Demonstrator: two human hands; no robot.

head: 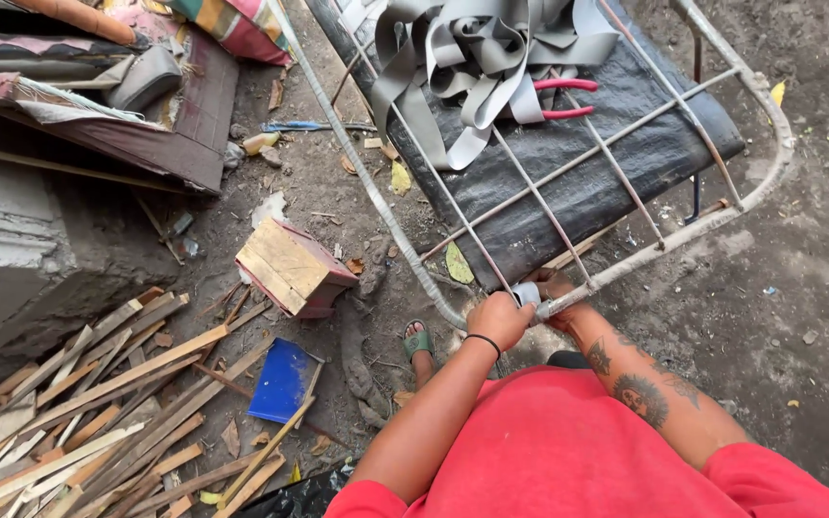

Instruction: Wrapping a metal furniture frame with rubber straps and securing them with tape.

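A metal wire frame (758,182) wrapped in pale tape lies tilted over a black cushion (616,115). My left hand (497,319) grips the frame's near rail where a cross wire meets it. My right hand (551,286) sits just beyond it and pinches a grey tape strip (527,293) against the same joint. A pile of grey strips (477,53) rests on the far part of the cushion, with red-handled pliers (563,98) beside it.
A heap of wooden slats (98,403) fills the lower left. A small wooden box (290,267) and a blue board (283,380) lie on the dirt. My sandalled foot (418,341) stands under the frame. Concrete blocks (11,249) sit at left.
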